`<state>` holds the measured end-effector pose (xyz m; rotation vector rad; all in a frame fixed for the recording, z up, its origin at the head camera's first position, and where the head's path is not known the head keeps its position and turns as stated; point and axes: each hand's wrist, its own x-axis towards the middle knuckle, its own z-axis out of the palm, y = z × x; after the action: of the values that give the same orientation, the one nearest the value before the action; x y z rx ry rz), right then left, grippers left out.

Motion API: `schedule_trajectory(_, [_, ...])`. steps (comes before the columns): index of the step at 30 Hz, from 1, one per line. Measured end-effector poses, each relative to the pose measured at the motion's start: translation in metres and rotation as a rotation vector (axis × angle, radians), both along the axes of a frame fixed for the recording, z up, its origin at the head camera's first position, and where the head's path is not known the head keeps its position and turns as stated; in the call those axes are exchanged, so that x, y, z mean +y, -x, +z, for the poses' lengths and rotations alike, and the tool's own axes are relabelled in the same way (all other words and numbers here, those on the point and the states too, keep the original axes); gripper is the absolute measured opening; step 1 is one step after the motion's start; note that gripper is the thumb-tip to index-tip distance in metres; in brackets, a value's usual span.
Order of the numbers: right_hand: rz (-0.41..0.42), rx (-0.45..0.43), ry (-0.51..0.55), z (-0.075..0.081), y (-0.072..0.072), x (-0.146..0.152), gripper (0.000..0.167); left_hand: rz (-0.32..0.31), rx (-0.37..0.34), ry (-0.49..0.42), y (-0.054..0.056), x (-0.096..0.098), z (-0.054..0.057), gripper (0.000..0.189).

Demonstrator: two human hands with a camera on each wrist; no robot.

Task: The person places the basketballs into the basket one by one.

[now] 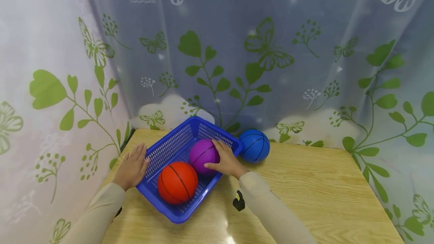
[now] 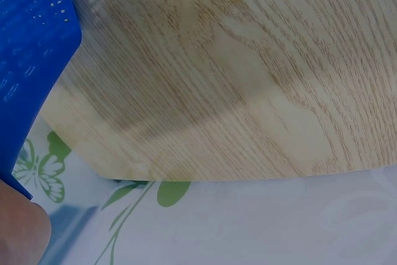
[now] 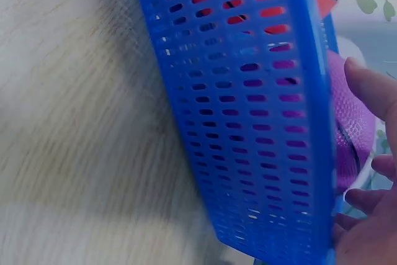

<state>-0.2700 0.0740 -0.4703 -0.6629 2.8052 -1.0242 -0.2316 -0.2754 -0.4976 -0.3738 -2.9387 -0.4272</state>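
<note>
Toward the bench (image 1: 305,191)'s back-left corner, the purple ball (image 1: 202,155) sits in a blue basket (image 1: 169,148), between the right hand (image 1: 228,163)'s curved thumb and fingers; the left hand (image 1: 131,166)'s straight fingers meet the basket's rim.

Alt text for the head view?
A person's right hand grips a purple ball inside a blue basket, beside a red ball; the left hand, fingers extended, is at the basket's left side. A blue ball sits outside on the wooden table.
</note>
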Motion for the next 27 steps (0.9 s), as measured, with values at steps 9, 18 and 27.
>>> schedule_trajectory(9, [-0.050,0.006,0.033,0.015,0.008,0.026,0.091,-0.002,0.004,0.005,0.000,0.000,0.000,0.055])
schedule_trajectory(18, [-0.122,-0.004,0.076,0.039,0.015,0.065,0.091,0.000,0.005,0.005,-0.003,0.002,0.003,0.055])
schedule_trajectory(27, [-0.214,-0.006,0.112,0.034,0.026,0.103,0.088,0.002,0.002,0.003,-0.003,0.003,0.004,0.054])
